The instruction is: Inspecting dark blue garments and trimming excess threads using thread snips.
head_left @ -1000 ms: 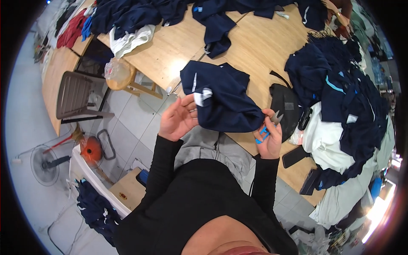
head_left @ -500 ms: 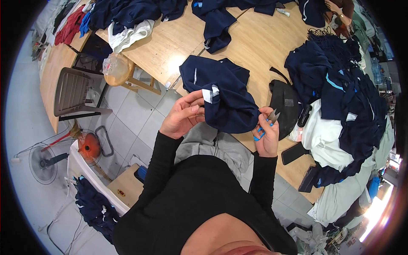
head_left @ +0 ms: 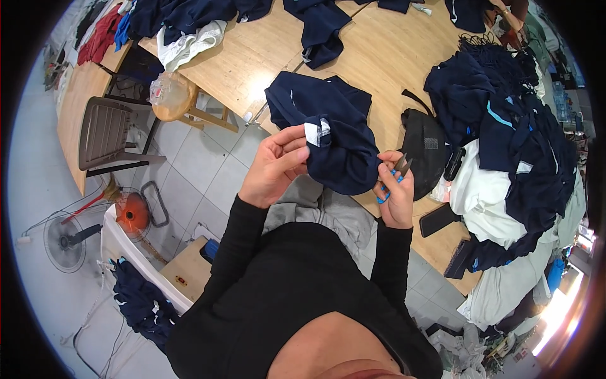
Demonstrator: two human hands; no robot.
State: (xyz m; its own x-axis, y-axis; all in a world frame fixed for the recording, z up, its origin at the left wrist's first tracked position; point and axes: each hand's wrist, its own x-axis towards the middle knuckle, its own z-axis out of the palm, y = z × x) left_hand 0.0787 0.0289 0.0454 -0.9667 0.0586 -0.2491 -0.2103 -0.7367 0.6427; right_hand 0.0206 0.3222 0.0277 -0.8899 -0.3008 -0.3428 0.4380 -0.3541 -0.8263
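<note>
Holds a navy garment (head_left: 338, 155) at its near end, with the far part laid out on the desk (head_left: 388, 54). Grips the cloth beside a white patch (head_left: 311, 134) using the left hand (head_left: 271, 168), with thumb and fingers closed on the edge. Pinches the opposite side using the right hand (head_left: 397, 201), with fingers also curled around blue-handled scissors (head_left: 404, 168). Includes, farther right: black pouch (head_left: 418, 151), dark phone (head_left: 440, 220), heaped navy clothing (head_left: 464, 91).

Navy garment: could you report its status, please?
Left hand holding navy garment at white patch. Right hand gripping its edge, plus blue-handled scissors. Black bag alongside.
</note>
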